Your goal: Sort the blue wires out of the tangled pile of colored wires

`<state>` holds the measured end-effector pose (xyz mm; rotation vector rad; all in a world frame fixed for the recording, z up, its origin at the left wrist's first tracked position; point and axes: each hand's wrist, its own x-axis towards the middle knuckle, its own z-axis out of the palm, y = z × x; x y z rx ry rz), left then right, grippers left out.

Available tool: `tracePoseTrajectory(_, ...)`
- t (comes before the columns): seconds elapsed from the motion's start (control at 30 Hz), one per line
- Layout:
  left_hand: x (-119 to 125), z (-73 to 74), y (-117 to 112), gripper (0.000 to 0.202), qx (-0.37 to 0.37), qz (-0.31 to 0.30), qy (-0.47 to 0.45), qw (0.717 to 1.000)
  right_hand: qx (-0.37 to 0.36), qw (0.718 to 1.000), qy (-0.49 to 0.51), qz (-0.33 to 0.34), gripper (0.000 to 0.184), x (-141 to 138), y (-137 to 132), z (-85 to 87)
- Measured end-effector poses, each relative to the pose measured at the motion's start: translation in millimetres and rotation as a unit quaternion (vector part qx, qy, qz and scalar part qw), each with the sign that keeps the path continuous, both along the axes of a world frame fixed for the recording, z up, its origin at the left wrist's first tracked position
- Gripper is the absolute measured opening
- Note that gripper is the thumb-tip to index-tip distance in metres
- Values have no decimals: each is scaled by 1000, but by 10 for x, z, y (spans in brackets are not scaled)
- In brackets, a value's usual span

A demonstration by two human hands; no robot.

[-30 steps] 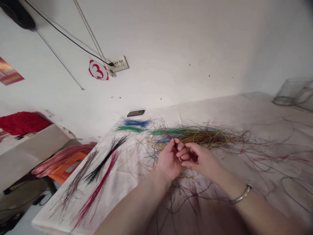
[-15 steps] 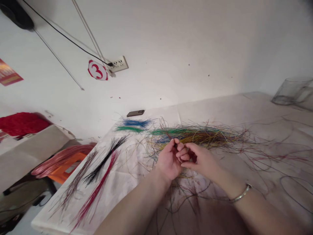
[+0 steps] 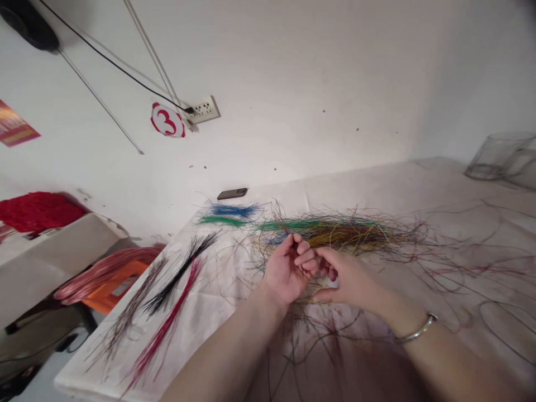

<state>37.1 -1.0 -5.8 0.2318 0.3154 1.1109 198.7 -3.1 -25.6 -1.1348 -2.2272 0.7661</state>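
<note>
Grip first: left hand (image 3: 288, 273), palm turned up, pinches a thin brownish sheaf (image 3: 286, 230) between thumb and forefinger; its tips fan out toward the far side, over the left end of the big pile. Right hand (image 3: 352, 282) has its thumb parted from curled fingers, the fingertips up against the left ones or just beside them. Cannot tell whether a strand runs between them.

Nearest, below the hands: loose strands (image 3: 318, 335) trailing in loops. Some pass close to the bangle (image 3: 417, 330) on the right wrist; one could hook there if that arm swung, and drag others along.

Near left on the pale table (image 3: 213, 346): a red bundle (image 3: 167, 329), a brown bundle (image 3: 133, 308), a black bundle (image 3: 180, 276). Red and black lie touching or nearly so at their far ends; a sleeve-height brush of the left forearm might mix them.

Beyond the hands, reaching right: the mixed pile (image 3: 355, 231), heavily tangled. Pulling hard there could bend strands or bring neighbours out too. Pinch is small, so fine ends might slip.

Farther left: green bundle (image 3: 224, 221), blue bundle (image 3: 234, 210) just beyond, close enough to mingle if nudged. Phone (image 3: 233, 194) farthest, by the wall.
</note>
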Motion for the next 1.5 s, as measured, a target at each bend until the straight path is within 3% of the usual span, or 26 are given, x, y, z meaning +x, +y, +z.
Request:
tracePoseTrajectory(0.1, -8, 32, 4, 15, 5, 27, 27, 999, -33, 999, -1, 22, 23, -15, -26, -6)
tracePoseTrajectory(0.2, 9, 34, 3, 16, 25, 54, 35, 998, -30, 998, 6, 51, 12, -69, -48, -35)
tracePoseTrajectory(0.33, 41, 3, -5, 17, 50, 68, 36, 996, -15, 999, -2, 52, 15, -142, -57, -82)
tracePoseTrajectory(0.53, 24, 28, -1, 16, 51, 79, 41, 995, -51, 999, -1, 8, 13, -121, -50, -78)
tracePoseTrajectory(0.63, 21, 38, 1, 15, 53, 84, 53, 994, -44, 999, -13, 30, 11, -117, -37, -98)
tracePoseTrajectory(0.77, 59, 16, -14, 16, 75, 101, 79, 989, -20, 998, -23, 49, 24, -162, -37, -132)
tracePoseTrajectory(1.0, 111, -38, -49, 17, 102, 108, 92, 985, -59, 998, -9, 22, 8, -193, -46, -180)
tracePoseTrajectory(1.23, 154, -34, -83, 18, 140, 135, 138, 971, -61, 997, -23, 38, 23, -272, -43, -230)
tracePoseTrajectory(1.5, 189, -68, -97, 20, 161, 140, 175, 961, -106, 994, -14, 8, 16, -322, -40, -338)
